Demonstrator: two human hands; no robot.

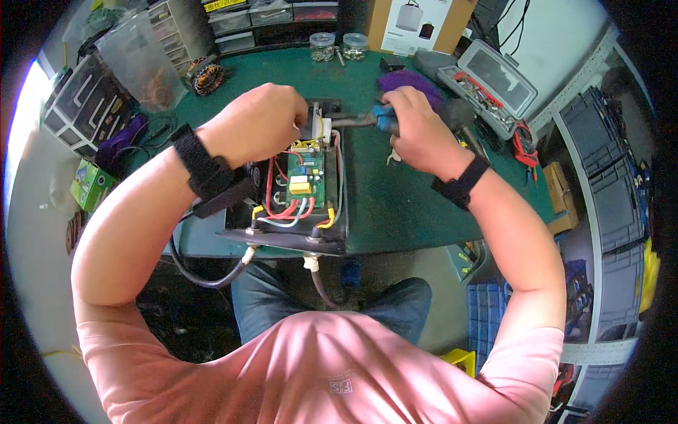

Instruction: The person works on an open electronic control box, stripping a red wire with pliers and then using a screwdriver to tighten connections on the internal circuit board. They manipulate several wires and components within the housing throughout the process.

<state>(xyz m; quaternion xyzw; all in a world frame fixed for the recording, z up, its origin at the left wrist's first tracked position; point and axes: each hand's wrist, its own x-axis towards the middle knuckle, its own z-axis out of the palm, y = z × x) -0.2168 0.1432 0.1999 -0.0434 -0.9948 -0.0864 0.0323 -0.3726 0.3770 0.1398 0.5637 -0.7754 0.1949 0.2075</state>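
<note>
An opened black device case (332, 237) sits on the green mat, holding a green circuit board (306, 169) with yellow components and red, blue and yellow wires. My right hand (420, 131) grips a blue-handled metal tool (357, 121), whose metal end reaches a pale part (320, 121) at the case's far end. My left hand (258, 120) is curled over the case's upper left; what its fingertips hold is hidden. Thick cables with white fittings (311, 263) leave the case's near edge.
On the green bench (385, 226) are two jars (322, 44), a cardboard box (378, 25), a purple cloth (406, 81), a toolbox (480, 92), red pliers (524, 145) and a wire coil (207, 76). Drawer units (81, 109) and a clear bin stand left; grey storage bins (607, 184) line the right.
</note>
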